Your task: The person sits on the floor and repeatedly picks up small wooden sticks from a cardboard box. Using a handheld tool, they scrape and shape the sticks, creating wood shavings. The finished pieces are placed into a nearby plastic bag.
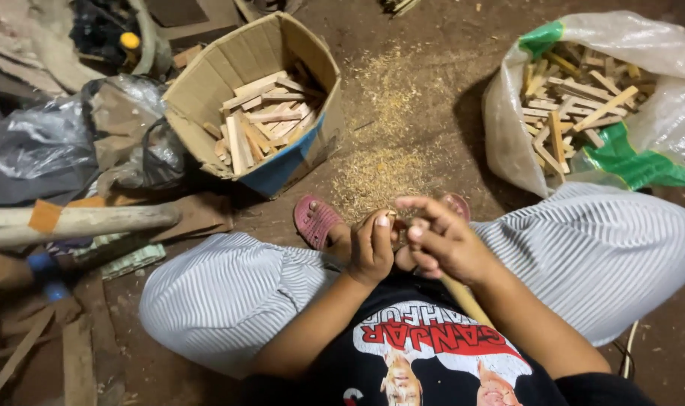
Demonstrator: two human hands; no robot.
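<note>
Floor (pixel 402 45) of bare earth carries everything. Toward its far right corner, a plastic sack (pixel 658 113) brims with wood sticks; far left, a cardboard box (pixel 207 83) sits partly filled. Shavings (pixel 380 173) litter the middle. Nearest, left hand (pixel 371 248) and right hand (pixel 444 240) both pinch a small wood piece (pixel 397 225), seemingly mid-whittling.

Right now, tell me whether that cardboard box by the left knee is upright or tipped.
Tipped. The cardboard box leans on one side, its open mouth angled toward the camera, with cut wood pieces piled against its lower inner wall.
</note>
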